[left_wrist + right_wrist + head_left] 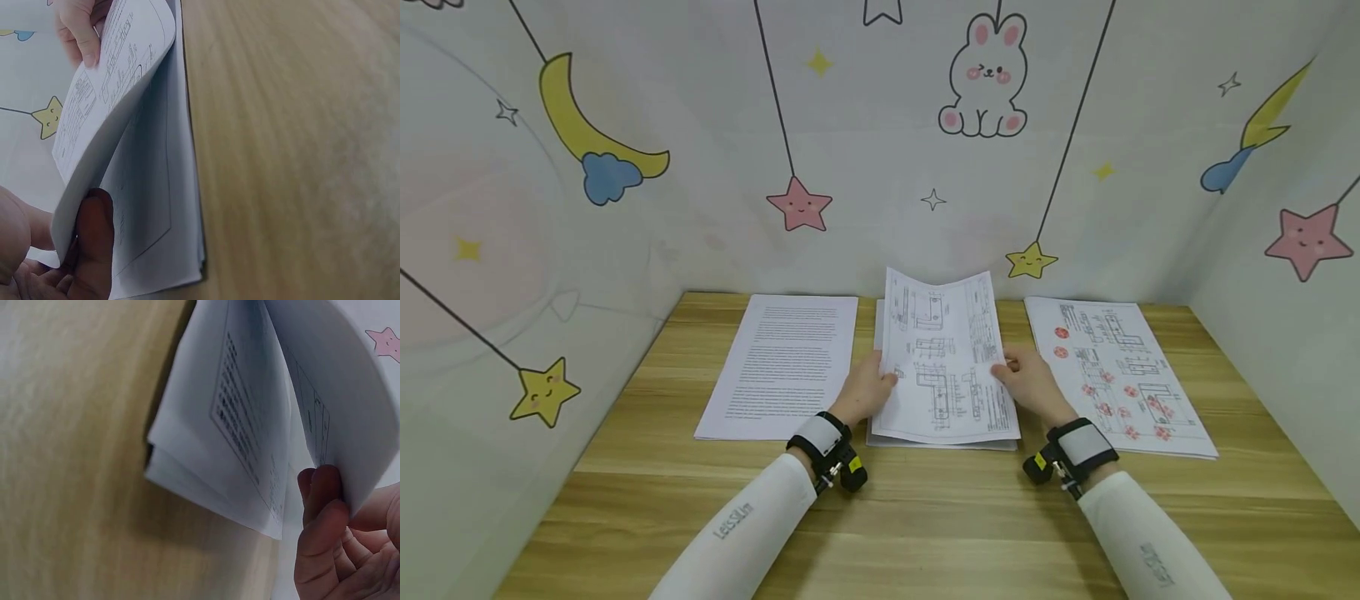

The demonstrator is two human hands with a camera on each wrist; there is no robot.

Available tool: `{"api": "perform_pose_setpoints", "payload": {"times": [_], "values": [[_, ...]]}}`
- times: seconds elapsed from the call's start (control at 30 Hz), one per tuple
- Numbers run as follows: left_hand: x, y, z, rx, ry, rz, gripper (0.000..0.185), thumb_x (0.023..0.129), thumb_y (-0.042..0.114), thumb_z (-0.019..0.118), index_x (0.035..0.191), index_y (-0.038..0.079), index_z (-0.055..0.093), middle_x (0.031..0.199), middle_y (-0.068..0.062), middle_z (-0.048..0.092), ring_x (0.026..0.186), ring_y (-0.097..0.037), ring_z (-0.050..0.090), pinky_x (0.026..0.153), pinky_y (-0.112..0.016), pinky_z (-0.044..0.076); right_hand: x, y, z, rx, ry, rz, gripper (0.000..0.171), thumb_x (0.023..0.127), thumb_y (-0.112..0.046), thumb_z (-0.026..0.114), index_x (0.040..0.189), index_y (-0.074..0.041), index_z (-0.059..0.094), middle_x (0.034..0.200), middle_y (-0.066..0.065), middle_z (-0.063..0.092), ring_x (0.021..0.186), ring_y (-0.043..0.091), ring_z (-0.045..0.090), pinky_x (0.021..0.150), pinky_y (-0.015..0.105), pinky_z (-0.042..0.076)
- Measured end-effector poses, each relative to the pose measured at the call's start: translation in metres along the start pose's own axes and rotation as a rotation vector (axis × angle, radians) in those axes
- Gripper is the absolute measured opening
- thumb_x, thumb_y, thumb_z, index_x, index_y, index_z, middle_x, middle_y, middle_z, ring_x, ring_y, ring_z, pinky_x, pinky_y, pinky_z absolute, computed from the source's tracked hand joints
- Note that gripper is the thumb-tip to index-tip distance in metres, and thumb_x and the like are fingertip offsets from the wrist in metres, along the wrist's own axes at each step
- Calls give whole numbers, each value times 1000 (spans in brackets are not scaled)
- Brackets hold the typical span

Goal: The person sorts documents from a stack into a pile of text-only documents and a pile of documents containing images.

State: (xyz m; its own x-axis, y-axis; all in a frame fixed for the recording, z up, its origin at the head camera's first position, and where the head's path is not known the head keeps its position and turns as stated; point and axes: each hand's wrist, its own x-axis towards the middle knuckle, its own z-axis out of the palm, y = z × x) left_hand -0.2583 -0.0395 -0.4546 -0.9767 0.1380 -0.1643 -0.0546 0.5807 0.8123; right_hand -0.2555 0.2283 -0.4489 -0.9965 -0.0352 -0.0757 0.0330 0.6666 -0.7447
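A sheet of technical drawings (pixel 943 358) is raised off the middle paper stack (pixel 940 443), bowed upward at its far end. My left hand (pixel 867 390) pinches its left edge and my right hand (pixel 1028 382) pinches its right edge. In the left wrist view my thumb (pixel 94 240) sits under the curled sheet (pixel 112 112), with the stack (pixel 159 206) below and the right hand (pixel 78 28) at the far side. The right wrist view shows my fingers (pixel 322 506) on the lifted sheet (pixel 340 394) above the stack (pixel 212 450).
A stack of printed text pages (pixel 786 362) lies left of the middle stack. A stack of drawings with red marks (pixel 1112 375) lies to the right. All rest on a wooden table (pixel 925 525) enclosed by cartoon-patterned walls (pixel 850 125) on three sides.
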Motion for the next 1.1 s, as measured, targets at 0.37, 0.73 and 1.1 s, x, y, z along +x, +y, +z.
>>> {"api": "perform_pose_setpoints", "payload": {"times": [0.37,0.73,1.1], "values": [[-2,-4,1,177,8,0,46,100,19,56,141,0,46,123,-19,65,93,-23,65,72,-32,55,1,-2,4,-136,-20,-11,32,100,-16,54,124,3,62,92,15,70,72,16,62,60,23,47],[-1,-4,1,384,66,-20,35,94,25,67,117,0,61,95,-13,70,71,-18,61,54,-25,46,8,5,12,-346,-49,16,23,98,-20,59,103,1,67,76,8,61,64,17,55,54,25,39],[1,-5,-4,480,90,-17,32,88,32,72,85,1,69,71,-8,64,57,-17,57,45,-24,41,4,-5,8,-470,-76,85,44,98,-27,59,129,4,60,103,16,67,77,22,59,60,28,41]]}}
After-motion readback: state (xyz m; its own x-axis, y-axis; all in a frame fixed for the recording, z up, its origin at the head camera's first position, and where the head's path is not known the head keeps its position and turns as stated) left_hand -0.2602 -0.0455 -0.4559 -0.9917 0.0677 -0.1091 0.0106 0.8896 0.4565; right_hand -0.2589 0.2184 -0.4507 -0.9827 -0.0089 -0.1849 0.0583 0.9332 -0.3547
